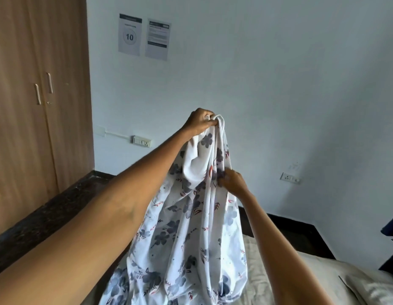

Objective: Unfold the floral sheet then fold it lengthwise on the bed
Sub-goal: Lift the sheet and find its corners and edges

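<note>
Left hand: raised high, fingers curled tight round the bunched top edge of the sheet.
Sheet: hangs from both hands in long folds, lower part pooled on the bed.
Feel: likely light, soft, limp; best taken by corners or hem.
Right hand: lower, pinching a fold on the sheet's right side.

— What are you gripping with your left hand and right hand?
— You're holding thin, soft, matt cloth, the floral sheet. Far left, the wardrobe is showing matt wood grain; the posters are looking like paper.
</note>
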{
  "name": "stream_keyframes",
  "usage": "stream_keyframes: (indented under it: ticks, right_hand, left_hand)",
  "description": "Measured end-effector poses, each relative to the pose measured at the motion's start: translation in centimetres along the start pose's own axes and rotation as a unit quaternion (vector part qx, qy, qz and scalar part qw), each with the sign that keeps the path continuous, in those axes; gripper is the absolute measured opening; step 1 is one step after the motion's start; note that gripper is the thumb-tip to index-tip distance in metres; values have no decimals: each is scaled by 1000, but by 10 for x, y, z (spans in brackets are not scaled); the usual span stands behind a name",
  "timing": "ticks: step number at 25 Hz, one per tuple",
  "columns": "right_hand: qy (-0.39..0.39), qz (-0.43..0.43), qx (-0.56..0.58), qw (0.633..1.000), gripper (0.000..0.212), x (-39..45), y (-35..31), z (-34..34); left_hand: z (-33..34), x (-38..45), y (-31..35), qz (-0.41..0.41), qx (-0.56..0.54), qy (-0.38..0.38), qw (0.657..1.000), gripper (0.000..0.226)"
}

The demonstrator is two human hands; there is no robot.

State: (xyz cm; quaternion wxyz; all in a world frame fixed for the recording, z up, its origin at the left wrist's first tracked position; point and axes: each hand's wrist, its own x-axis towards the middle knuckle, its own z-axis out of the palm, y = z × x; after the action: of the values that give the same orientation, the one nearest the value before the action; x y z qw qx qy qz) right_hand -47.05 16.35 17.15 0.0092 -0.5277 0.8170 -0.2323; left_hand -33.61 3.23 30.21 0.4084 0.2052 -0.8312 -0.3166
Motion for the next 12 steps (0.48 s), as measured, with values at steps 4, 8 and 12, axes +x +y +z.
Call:
stream_keyframes:
  ticks: [4, 8, 12]
  right_hand:
    - [-106, 3, 40, 994, 18, -15, 15, 23]
    - [-63, -15, 458, 887, 49, -9, -36, -5]
    - [-73, -58, 593, 799, 67, 5, -67, -42]
  left_hand:
    - [-21, 10, 9, 23, -66, 82, 994, 8]
    - [-26, 10, 15, 25, -68, -78, 994, 19]
    - [-26, 8, 1, 17, -28, -105, 994, 25]
